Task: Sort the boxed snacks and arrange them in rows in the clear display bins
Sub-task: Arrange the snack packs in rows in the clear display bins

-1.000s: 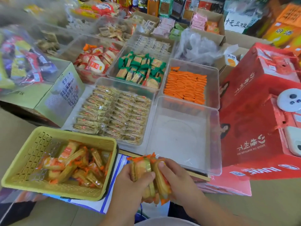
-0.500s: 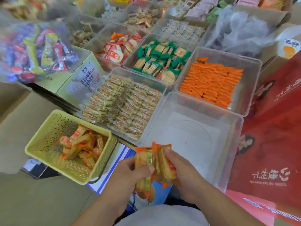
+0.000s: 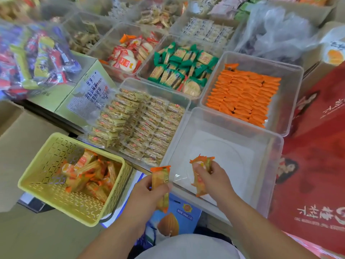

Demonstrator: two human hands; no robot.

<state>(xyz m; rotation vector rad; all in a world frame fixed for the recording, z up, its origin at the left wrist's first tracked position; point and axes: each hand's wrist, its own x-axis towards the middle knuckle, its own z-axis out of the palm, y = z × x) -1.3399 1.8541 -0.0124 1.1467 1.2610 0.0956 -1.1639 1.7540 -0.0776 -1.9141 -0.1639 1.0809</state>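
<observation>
Stocked bins [image 3: 293,94] at 12 o'clock are arranged in rows; the near clear bin [image 3: 224,146] is unfilled. Orange-edged packets [image 3: 161,176] are gripped by curled fingers of the left hand [image 3: 145,193] and right hand [image 3: 214,181]. More are left in the yellow basket [image 3: 33,186] at 9 o'clock.

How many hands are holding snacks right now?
2. The left hand grips orange-ended snacks beside the yellow basket; the right hand grips others over the empty clear bin.

The blue carton [image 3: 186,215] reads "240mL×20"; other print is illegible.
</observation>
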